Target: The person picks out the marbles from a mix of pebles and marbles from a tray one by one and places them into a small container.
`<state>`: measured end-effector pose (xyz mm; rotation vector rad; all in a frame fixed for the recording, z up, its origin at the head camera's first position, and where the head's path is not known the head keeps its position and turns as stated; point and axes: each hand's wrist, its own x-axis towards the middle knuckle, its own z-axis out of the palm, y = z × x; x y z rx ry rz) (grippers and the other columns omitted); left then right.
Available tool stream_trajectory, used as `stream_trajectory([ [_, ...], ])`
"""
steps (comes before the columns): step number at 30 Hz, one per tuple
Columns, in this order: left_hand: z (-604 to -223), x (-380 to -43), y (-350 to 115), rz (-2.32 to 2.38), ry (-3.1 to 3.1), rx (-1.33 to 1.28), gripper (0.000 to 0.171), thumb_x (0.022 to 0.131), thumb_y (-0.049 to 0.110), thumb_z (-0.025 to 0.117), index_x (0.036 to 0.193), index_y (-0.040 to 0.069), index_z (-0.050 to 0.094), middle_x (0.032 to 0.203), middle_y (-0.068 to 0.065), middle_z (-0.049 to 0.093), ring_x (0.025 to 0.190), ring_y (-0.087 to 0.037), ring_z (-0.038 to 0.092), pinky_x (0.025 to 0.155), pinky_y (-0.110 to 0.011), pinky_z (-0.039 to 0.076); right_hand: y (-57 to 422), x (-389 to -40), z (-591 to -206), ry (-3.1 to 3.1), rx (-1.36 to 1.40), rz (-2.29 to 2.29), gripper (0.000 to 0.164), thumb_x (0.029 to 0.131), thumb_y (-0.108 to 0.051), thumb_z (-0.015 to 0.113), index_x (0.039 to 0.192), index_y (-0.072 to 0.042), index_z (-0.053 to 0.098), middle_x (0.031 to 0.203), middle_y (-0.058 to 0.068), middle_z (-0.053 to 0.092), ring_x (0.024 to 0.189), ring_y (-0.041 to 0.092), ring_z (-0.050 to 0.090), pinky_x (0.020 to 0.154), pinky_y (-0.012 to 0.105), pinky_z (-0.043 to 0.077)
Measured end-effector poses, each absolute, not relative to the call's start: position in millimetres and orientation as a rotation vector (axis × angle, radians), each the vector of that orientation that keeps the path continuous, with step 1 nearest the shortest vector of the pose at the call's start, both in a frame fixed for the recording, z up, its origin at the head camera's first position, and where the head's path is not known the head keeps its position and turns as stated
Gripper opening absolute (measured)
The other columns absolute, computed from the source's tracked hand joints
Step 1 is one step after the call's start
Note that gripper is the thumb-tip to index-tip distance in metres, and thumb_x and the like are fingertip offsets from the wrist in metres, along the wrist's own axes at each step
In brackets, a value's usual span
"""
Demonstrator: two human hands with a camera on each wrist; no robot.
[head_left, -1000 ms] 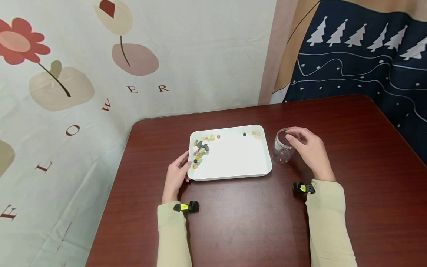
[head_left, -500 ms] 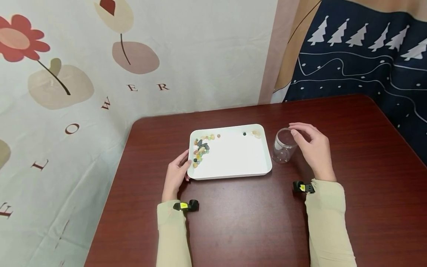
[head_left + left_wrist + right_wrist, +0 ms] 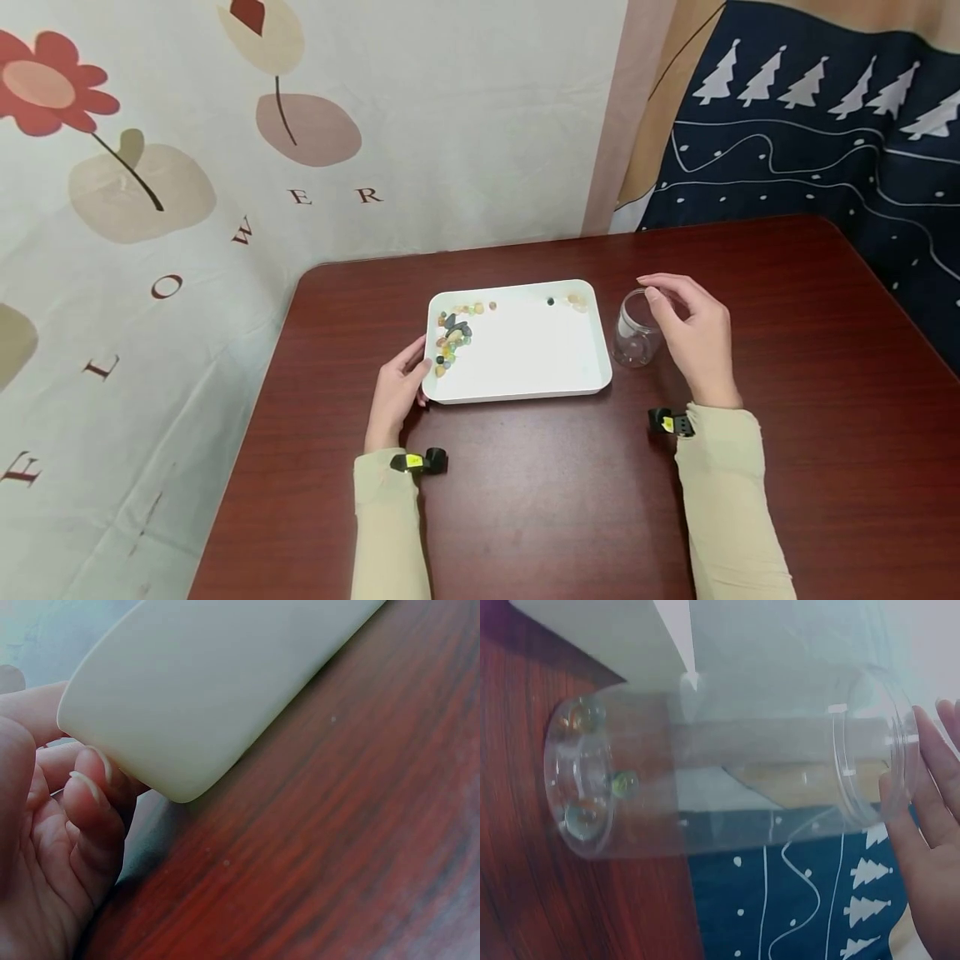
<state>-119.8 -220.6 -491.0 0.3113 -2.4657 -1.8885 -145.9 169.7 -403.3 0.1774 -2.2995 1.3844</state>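
1. Right hand (image 3: 693, 333) is up at the mouth of the clear jar (image 3: 636, 329), fingers gently bent, fingertips (image 3: 900, 802) at the rim; a loose touch rather than a firm wrap, as far as the right wrist view shows.
2. The jar stands upright on the dark red table (image 3: 787, 400), just beside the right edge of the white tray (image 3: 525, 387). Its long axis runs straight up, mouth open to the top.
3. Down in the jar's base sit a few small pebbles (image 3: 581, 817), three that I can count.
4. Left hand (image 3: 397, 392) is on the tray's near-left corner (image 3: 180, 780), thumb along the rim, fingers tucked under the edge. It grips the tray there.
5. The pile of coloured stones (image 3: 452, 337) lies in the tray's far-left corner, with a few strays (image 3: 573, 298) at the far-right corner, close to the jar.
6. Key relation: the pile is on the left hand's side, right beside it; the jar is across the tray, under the right hand. The strays are nearer the right hand.
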Motion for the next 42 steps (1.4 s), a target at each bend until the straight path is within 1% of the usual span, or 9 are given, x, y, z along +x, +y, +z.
stream_trajectory([
  [5,-494,-120,-221,-1.885,-2.46,0.308,0.04,0.086,0.022,0.058,0.124,0.027,0.053,0.12,0.0,0.055,0.038,-0.017,0.043,0.035,-0.033,0.043,163,-146,-404,-2.295,0.217,1.387,0.021,0.086,-0.031,0.058,0.104,-0.027,0.067,0.103,-0.014,0.061,0.097,0.004,0.054,0.082,0.018,0.043],
  [10,-493,-120,-222,-1.898,-2.47,0.319,0.04,0.086,0.023,0.057,0.126,0.027,0.052,0.122,0.0,0.053,0.038,-0.017,0.043,0.035,-0.034,0.043,152,-145,-401,-2.293,0.284,1.378,0.02,0.087,-0.031,0.057,0.104,-0.029,0.066,0.103,-0.015,0.061,0.096,0.004,0.054,0.082,0.021,0.043],
  [13,-492,-120,-222,-1.926,-2.463,0.303,0.041,0.087,0.022,0.057,0.128,0.025,0.05,0.123,-0.003,0.052,0.037,-0.019,0.043,0.036,-0.035,0.043,144,-145,-401,-2.31,0.327,1.369,0.02,0.087,-0.032,0.057,0.104,-0.029,0.066,0.103,-0.015,0.06,0.095,0.004,0.054,0.08,0.023,0.044],
  [18,-492,-121,-222,-1.946,-2.45,0.306,0.04,0.087,0.02,0.057,0.127,0.025,0.051,0.123,-0.003,0.053,0.037,-0.019,0.043,0.036,-0.034,0.042,131,-146,-401,-2.326,0.419,1.327,0.02,0.087,-0.03,0.057,0.104,-0.026,0.066,0.103,-0.013,0.06,0.094,0.007,0.053,0.079,0.03,0.042],
  [21,-493,-121,-222,-1.922,-2.455,0.33,0.039,0.086,0.021,0.057,0.125,0.027,0.053,0.121,-0.001,0.054,0.038,-0.017,0.043,0.036,-0.032,0.043,124,-146,-401,-2.329,0.472,1.308,0.021,0.087,-0.028,0.058,0.105,-0.023,0.065,0.103,-0.011,0.061,0.094,0.01,0.054,0.08,0.029,0.042],
  [26,-494,-121,-222,-1.899,-2.457,0.335,0.038,0.086,0.022,0.058,0.123,0.028,0.054,0.12,0.0,0.054,0.038,-0.017,0.043,0.036,-0.033,0.043,114,-146,-399,-2.369,0.516,1.294,0.021,0.087,-0.029,0.056,0.106,-0.023,0.065,0.103,-0.012,0.06,0.092,0.007,0.054,0.072,0.021,0.043],
  [31,-494,-122,-222,-1.896,-2.458,0.323,0.038,0.086,0.022,0.058,0.123,0.029,0.054,0.119,0.001,0.055,0.039,-0.018,0.045,0.036,-0.034,0.044,106,-148,-397,-2.409,0.56,1.275,0.022,0.087,-0.031,0.056,0.105,-0.023,0.065,0.099,-0.014,0.06,0.087,0.002,0.053,0.066,0.025,0.045],
  [34,-494,-122,-222,-1.89,-2.465,0.319,0.038,0.086,0.023,0.058,0.123,0.03,0.054,0.12,0.002,0.055,0.04,-0.018,0.045,0.036,-0.034,0.044,103,-151,-398,-2.429,0.59,1.247,0.021,0.087,-0.031,0.056,0.104,-0.022,0.065,0.096,-0.013,0.06,0.084,0.002,0.052,0.061,0.027,0.042],
  [42,-493,-123,-224,-1.908,-2.453,0.292,0.039,0.086,0.022,0.058,0.124,0.028,0.053,0.12,0.0,0.055,0.039,-0.018,0.046,0.035,-0.033,0.043,88,-159,-399,-2.498,0.7,1.119,0.017,0.086,-0.025,0.058,0.101,-0.02,0.065,0.095,-0.012,0.06,0.081,0.003,0.054,0.066,0.025,0.047],
])
